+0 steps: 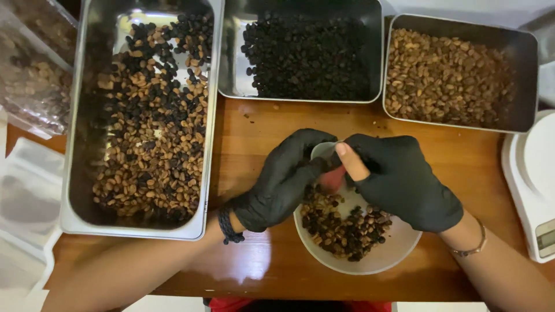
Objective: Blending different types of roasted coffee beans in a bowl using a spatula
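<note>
Both gloved hands meet over a white bowl (370,263) of mixed beans at six o'clock; the left hand (283,182) and right hand (402,182) have their fingers curled together, pinching beans. A clear plastic bag (32,75) of beans lies at ten o'clock, beside a long steel tray (75,173).

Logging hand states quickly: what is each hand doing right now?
Left hand: over the white bowl, fingers curled; a held thing cannot be told.
Right hand: fingers pinched; contents cannot be told.

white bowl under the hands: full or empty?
Partly full. The white bowl holds a shallow layer of mixed light and dark beans; bare white wall shows below them.
</note>
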